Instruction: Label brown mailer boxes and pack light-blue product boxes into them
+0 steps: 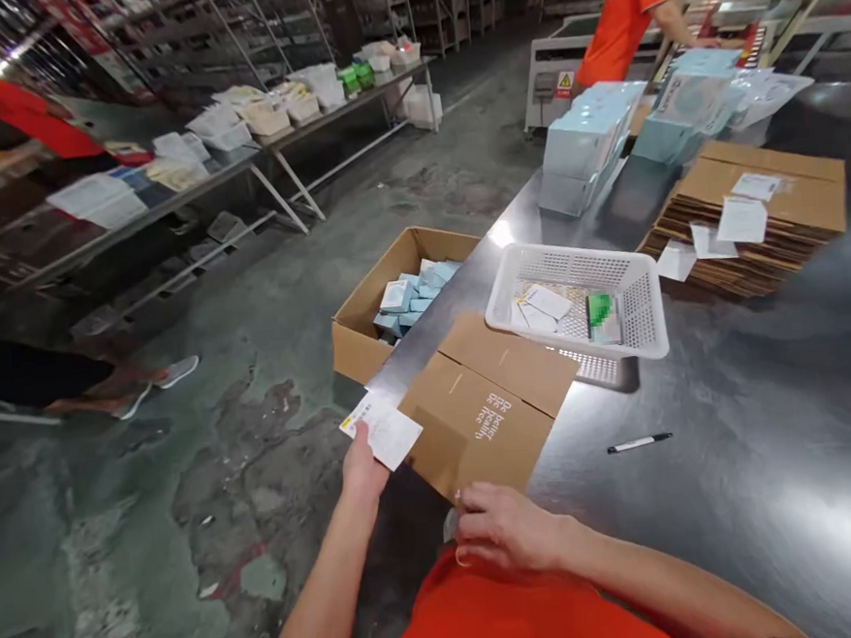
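My left hand point(364, 471) pinches a white paper slip point(388, 430) with print and a yellow mark along one edge, held beside the left edge of a flattened cardboard box point(470, 442). White lettering shows on that brown box, which lies on the metal table. Close to its near edge and in front of my body is my right hand point(502, 525), fingers curled in; whatever they may hold is hidden. A white plastic basket point(648, 313) stands just beyond the box, with white cards point(547, 303) inside. To the right lies a marker pen point(639, 443).
An open carton point(369, 338) of small light-blue boxes point(399, 297) sits left of the table point(736, 492). Stacked flat cardboard point(766, 188) with paper slips and light-blue boxes point(588, 138) occupy the far side. Other people in orange shirts point(627, 13) are further off.
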A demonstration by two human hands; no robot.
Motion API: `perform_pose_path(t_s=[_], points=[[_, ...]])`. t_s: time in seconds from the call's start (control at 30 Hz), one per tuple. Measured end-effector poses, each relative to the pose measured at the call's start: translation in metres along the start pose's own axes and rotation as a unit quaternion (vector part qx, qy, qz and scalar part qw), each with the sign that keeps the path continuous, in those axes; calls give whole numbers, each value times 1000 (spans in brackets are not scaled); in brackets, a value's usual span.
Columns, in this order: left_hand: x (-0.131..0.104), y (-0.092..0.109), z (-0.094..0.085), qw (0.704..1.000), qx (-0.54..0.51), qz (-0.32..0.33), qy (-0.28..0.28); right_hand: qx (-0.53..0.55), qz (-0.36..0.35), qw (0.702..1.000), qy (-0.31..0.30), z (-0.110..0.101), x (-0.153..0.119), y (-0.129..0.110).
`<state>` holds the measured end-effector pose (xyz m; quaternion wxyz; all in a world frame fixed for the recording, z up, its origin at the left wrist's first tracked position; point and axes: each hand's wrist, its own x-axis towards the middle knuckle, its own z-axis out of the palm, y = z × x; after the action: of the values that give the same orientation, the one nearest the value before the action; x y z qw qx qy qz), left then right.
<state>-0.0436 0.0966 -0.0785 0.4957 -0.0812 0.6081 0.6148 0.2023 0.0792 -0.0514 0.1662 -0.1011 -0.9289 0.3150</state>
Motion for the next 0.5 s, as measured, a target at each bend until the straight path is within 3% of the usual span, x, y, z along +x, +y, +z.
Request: perform_pose_path(t_s=[0.1,0.17,0.2,0.27,0.3,0.33,0.4,0.43,0.5], points=[[-2,18,-27,999,21,-17,35,-48,23,996,77,-23,12,-4],[-9,17,-47,998,48,-38,-8,-114,96,976,161,-60,20,11],[-13,14,-56,996,58,-41,-50,-153,159,953,207,-84,23,22],[-19,10,-70,986,69,-32,-147,-232,334,863,299,-134,32,44],[-21,10,-74,979,74,-26,-186,-258,419,809,322,-155,37,54],[-22,12,-78,974,79,-19,-214,-260,478,778,313,-169,44,60],[-21,19,-80,967,96,-3,-234,-255,505,764,309,-172,60,62],[-19,23,-80,967,104,8,-232,-226,495,781,306,-160,70,57],[-13,31,-80,967,112,32,-226,-107,459,837,276,-114,92,37]])
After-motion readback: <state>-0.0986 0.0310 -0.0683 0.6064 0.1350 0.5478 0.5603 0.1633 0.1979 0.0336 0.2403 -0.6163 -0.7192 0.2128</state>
